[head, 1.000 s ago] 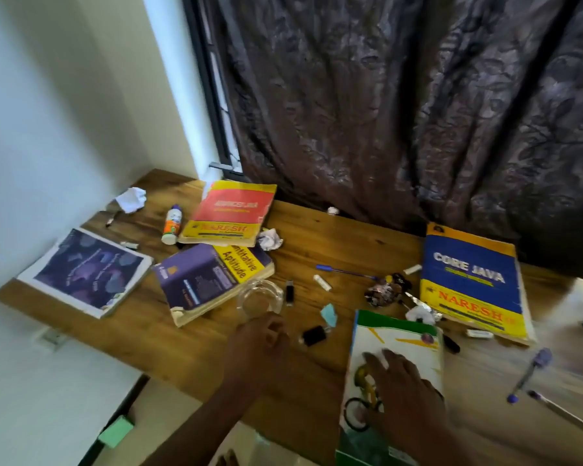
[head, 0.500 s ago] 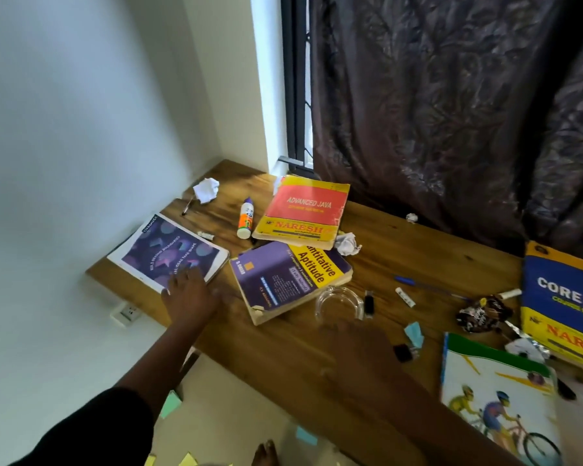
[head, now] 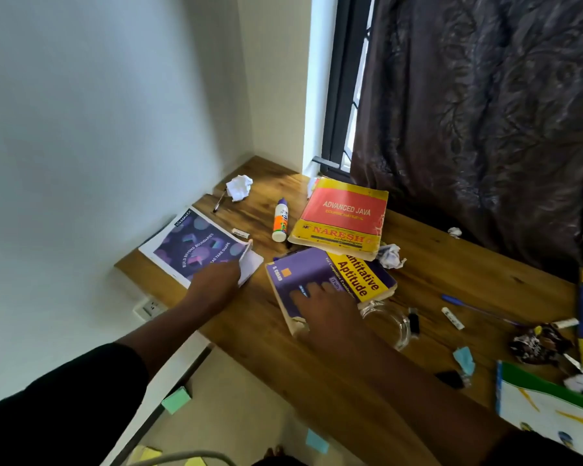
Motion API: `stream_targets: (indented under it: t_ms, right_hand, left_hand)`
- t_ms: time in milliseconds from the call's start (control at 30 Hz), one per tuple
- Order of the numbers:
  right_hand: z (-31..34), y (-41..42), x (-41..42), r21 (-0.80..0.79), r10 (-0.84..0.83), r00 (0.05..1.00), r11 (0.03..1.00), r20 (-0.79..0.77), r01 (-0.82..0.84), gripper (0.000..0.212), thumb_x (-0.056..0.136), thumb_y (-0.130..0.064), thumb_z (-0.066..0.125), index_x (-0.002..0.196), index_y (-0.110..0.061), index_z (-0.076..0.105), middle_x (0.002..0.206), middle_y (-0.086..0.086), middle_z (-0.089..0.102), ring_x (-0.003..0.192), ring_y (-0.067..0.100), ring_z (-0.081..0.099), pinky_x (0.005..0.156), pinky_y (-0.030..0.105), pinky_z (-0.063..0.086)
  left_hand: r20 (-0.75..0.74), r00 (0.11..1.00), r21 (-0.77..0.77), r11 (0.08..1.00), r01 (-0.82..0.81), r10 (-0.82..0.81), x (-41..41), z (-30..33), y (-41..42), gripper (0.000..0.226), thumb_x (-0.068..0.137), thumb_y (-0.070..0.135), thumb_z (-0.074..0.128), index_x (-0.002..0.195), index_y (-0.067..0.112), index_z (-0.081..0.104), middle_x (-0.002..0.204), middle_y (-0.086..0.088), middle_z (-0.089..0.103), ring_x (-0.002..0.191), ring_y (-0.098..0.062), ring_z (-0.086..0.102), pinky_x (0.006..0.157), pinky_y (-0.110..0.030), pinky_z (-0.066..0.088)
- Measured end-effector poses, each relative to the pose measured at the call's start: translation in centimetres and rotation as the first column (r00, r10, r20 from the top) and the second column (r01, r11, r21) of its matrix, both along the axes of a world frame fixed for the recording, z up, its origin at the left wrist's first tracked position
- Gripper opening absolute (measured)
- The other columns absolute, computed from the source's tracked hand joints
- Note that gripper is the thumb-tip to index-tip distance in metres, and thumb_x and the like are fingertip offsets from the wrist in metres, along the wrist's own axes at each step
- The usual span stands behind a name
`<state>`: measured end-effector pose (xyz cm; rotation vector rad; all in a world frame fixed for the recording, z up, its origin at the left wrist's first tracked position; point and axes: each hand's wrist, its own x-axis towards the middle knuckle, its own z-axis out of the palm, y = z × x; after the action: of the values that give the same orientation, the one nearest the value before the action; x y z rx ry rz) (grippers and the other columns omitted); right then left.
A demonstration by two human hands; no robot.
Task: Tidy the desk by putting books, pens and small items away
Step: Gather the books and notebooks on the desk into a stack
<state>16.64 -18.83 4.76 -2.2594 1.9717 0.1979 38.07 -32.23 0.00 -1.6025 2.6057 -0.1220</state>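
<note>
dark curtain [head: 478, 112], window frame [head: 342, 95], white wall [head: 98, 112], wall socket [head: 147, 308]

The desk [head: 451, 264] holds five books [head: 344, 216], two crumpled paper balls [head: 239, 187], one glue bottle [head: 280, 219] and one blue pen [head: 468, 306].

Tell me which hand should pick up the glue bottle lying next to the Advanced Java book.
Left, probably. The left hand grips the purple notebook's corner, with bare desk between it and the glue bottle. The right hand rests on the Quantitative Aptitude book, which lies across its path.
</note>
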Motion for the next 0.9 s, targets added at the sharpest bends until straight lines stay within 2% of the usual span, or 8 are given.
stream_targets:
  t_ms: [167, 300, 400, 500, 567, 700, 800, 900]
  right_hand:
    - [-0.3, -1.4, 1.2, -0.019, 0.015, 1.0, 1.0, -0.009, -0.015, 0.062, 0.091, -0.058, 0.06, 0.14, -0.025, 0.043, 0.136, 0.01, 0.049, 0.123, 0.032, 0.048, 0.096, 0.045, 0.048]
    - [0.1, -2.1, 2.5, -0.017, -0.094, 0.917, 0.994, 0.387, 0.109, 0.054, 0.095, -0.062, 0.053, 0.131, -0.022, 0.055, 0.126, 0.005, 0.061, 0.115, 0.025, 0.057, 0.093, 0.043, 0.052]
    - [1.3, -4.0, 4.4, 0.455, -0.514, 0.364, 0.857, 0.776, 0.242, 0.059, 0.1, -0.064, 0.045, 0.136, -0.02, 0.057, 0.125, 0.004, 0.067, 0.111, 0.024, 0.066, 0.096, 0.044, 0.055]
    - [1.7, -6.6, 5.6, 0.738, -0.739, -0.312, 0.659, 0.597, -0.146, 0.081, 0.094, -0.077, 0.034, 0.143, -0.015, 0.048, 0.129, 0.019, 0.067, 0.114, 0.04, 0.067, 0.086, 0.045, 0.058]
    - [1.5, -8.0, 5.8, 0.677, -0.727, -0.502, 0.66, 0.468, -0.326, 0.096, 0.084, -0.087, 0.038, 0.144, -0.013, 0.049, 0.132, 0.029, 0.063, 0.119, 0.047, 0.063, 0.099, 0.056, 0.051]
    - [2.8, -9.2, 5.2, 0.613, -0.705, -0.558, 0.688, 0.438, -0.388, 0.106, 0.079, -0.088, 0.05, 0.143, -0.004, 0.055, 0.141, 0.031, 0.056, 0.119, 0.043, 0.062, 0.106, 0.057, 0.045]
    - [3.8, -9.1, 4.0, 0.626, -0.69, -0.515, 0.707, 0.509, -0.329, 0.061, 0.089, -0.051, 0.065, 0.137, -0.013, 0.061, 0.134, 0.014, 0.062, 0.121, 0.033, 0.058, 0.106, 0.05, 0.045]
    - [4.1, -8.6, 2.0, 0.631, -0.675, -0.47, 0.724, 0.569, -0.277, 0.054, 0.081, -0.014, 0.067, 0.134, -0.004, 0.064, 0.133, 0.018, 0.058, 0.118, 0.036, 0.057, 0.116, 0.048, 0.036]
  left_hand:
    - [-0.144, 0.975, 0.017, 0.985, -0.17, 0.171, 0.8, 3.1, -1.2, 0.02, 0.1, 0.024, 0.056, 0.112, 0.009, 0.064, 0.09, -0.009, 0.071, 0.074, -0.024, 0.066, 0.065, -0.032, 0.051]
    - [-0.498, 0.831, 0.02, 0.961, -0.275, 0.248, 2.4, 7.7, -1.5, 0.017, 0.101, 0.018, 0.048, 0.086, 0.01, 0.052, 0.071, -0.007, 0.055, 0.066, -0.029, 0.058, 0.06, -0.033, 0.042]
    - [-0.608, 0.77, -0.075, 0.951, -0.299, 0.195, 3.4, 11.3, -1.4, 0.024, 0.101, 0.016, 0.045, 0.078, 0.009, 0.048, 0.061, 0.002, 0.044, 0.052, -0.016, 0.049, 0.052, -0.025, 0.029]
    - [-0.637, 0.768, -0.164, 0.962, -0.217, 0.065, 4.1, 13.6, -0.1, 0.023, 0.1, 0.018, 0.044, 0.078, 0.014, 0.045, 0.058, 0.002, 0.044, 0.048, -0.015, 0.045, 0.051, -0.024, 0.027]
    - [-0.611, 0.791, -0.212, 0.97, -0.118, -0.038, 4.3, 14.0, 1.5, 0.017, 0.1, 0.023, 0.044, 0.087, 0.017, 0.051, 0.058, 0.002, 0.051, 0.048, -0.02, 0.051, 0.051, -0.024, 0.03]
    - [-0.477, 0.837, -0.209, 0.96, 0.187, -0.267, 3.8, 12.1, 6.1, 0.038, 0.095, 0.039, 0.04, 0.12, 0.024, 0.065, 0.079, -0.003, 0.072, 0.063, -0.028, 0.068, 0.054, -0.032, 0.049]
    - [-0.467, 0.832, -0.189, 0.953, 0.239, -0.301, 3.2, 10.7, 9.3, 0.041, 0.101, 0.048, 0.042, 0.133, 0.033, 0.063, 0.098, 0.009, 0.076, 0.074, -0.008, 0.07, 0.056, -0.029, 0.057]
    - [-0.622, 0.761, -0.116, 0.983, 0.144, -0.185, 3.1, 10.8, 10.3, 0.042, 0.099, 0.066, 0.043, 0.117, 0.04, 0.069, 0.101, 0.024, 0.071, 0.083, 0.004, 0.065, 0.057, -0.018, 0.05]
